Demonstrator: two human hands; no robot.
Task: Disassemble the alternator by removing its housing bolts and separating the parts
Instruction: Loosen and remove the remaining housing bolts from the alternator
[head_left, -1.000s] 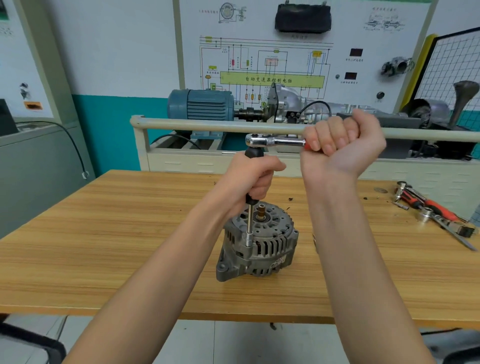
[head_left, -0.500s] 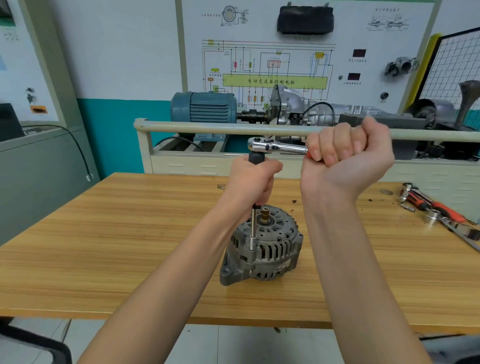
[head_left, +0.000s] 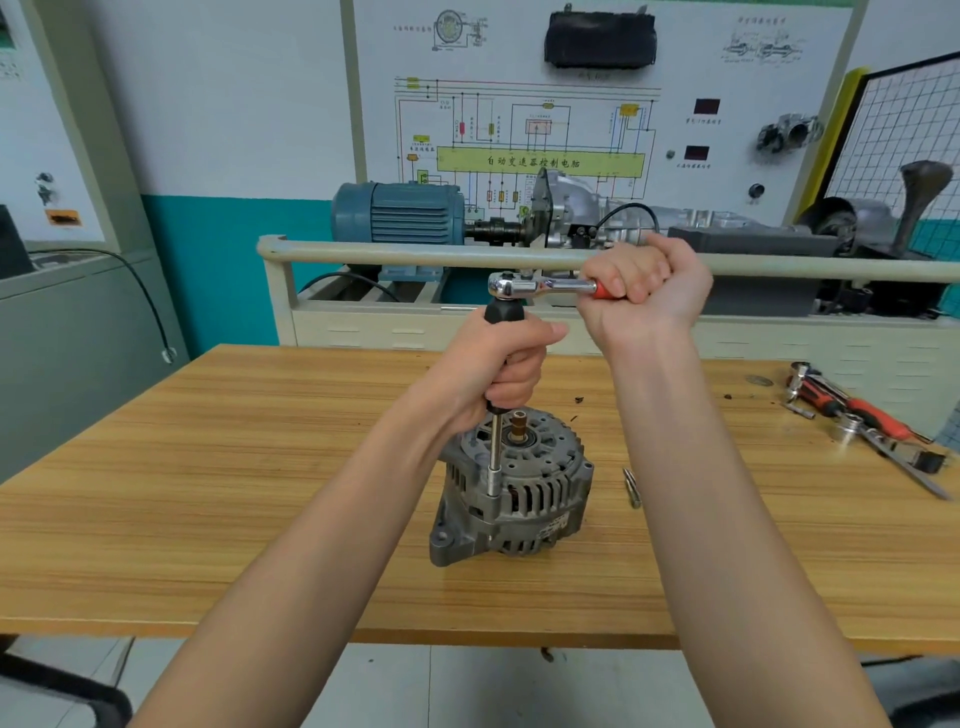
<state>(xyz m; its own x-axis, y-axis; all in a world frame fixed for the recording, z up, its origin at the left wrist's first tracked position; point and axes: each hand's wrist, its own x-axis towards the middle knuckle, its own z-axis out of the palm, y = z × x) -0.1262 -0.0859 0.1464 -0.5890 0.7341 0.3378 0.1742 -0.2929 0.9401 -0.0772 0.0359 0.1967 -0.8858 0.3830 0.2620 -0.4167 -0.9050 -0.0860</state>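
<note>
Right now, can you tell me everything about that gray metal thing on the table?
The alternator is a gray, cast-metal drum with slotted vents around its side. It stands upright on the wooden table, a brass-colored shaft end pointing up and a mounting ear at its lower left. The extension bar's socket stands vertically on its upper rim. Neither hand touches it.

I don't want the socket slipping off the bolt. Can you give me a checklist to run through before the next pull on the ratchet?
1. Socket down on the bolt: the extension bar reaches the edge of the alternator; the seating itself is too small to see. Cannot tell.
2. Bar upright: roughly vertical. Ok.
3. Bar steadied: left hand grips its black sleeve. Ok.
4. Ratchet gripped: right hand wraps the red handle of the ratchet. Ok.
5. Alternator held still: it stands free on the table, with no clamp. Not ok.
6. Swing path: the rail lies behind the ratchet; the gap is unclear. Cannot tell.
</note>
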